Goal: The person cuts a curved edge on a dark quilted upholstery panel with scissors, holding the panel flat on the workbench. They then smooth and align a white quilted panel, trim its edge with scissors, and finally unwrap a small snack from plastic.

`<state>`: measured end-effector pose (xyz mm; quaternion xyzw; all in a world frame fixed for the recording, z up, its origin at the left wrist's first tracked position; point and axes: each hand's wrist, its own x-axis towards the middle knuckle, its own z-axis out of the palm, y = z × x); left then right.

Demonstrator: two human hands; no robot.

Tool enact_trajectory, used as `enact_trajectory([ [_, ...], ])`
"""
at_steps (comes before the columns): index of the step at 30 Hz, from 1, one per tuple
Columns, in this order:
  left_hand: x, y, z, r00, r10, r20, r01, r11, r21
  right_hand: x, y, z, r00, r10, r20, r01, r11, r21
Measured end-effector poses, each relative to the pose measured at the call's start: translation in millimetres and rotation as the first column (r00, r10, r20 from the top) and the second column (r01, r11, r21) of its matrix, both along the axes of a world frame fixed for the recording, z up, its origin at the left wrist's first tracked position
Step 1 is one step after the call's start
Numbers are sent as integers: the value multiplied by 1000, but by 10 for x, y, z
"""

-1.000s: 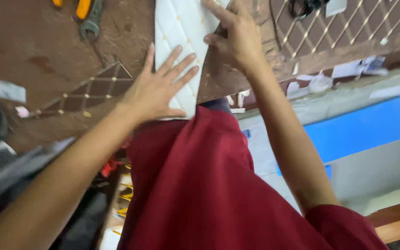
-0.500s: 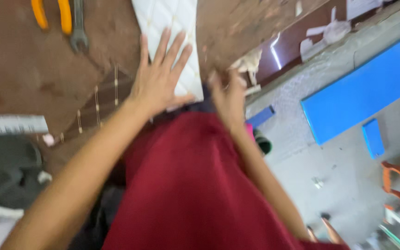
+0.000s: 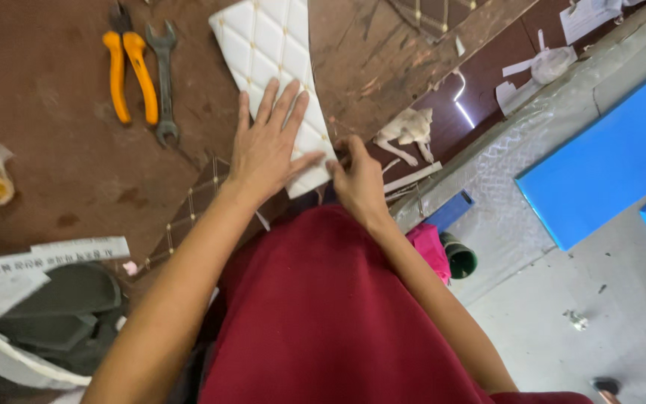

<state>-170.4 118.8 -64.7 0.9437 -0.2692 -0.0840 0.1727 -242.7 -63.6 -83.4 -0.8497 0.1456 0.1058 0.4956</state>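
Head view: left hand point(image 3: 271, 150) lies flat, fingers spread, palm down on the near end of a white quilted panel point(image 3: 267, 52). Right hand point(image 3: 358, 179) sits just beside it at the panel's near right corner, fingers curled and pinching the edge there; exact grip partly hidden. Panel lies on the brown table point(image 3: 46, 172), long axis running away from the person, so most of it extends beyond both hands; left hand is further onto it, right hand only at the rim. Orange-handled pliers point(image 3: 130, 71) and a grey spanner point(image 3: 164, 82) lie well to the left. Brown quilted piece point(image 3: 188, 213) sits under the left wrist. Red garment point(image 3: 323, 314) covers the lap.
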Motion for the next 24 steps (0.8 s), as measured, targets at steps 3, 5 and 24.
enact_trajectory([
  [3,185,14,27,999,18,-30,-16,999,45,40,-8,78,986,87,145,-85,996,-20],
  [5,329,12,18,991,30,-127,-21,997,75,37,-26,139,969,167,180,-156,985,-78],
  [24,924,33,41,991,-33,-132,52,988,145,560,-654,62,947,280,155,-279,960,-35],
])
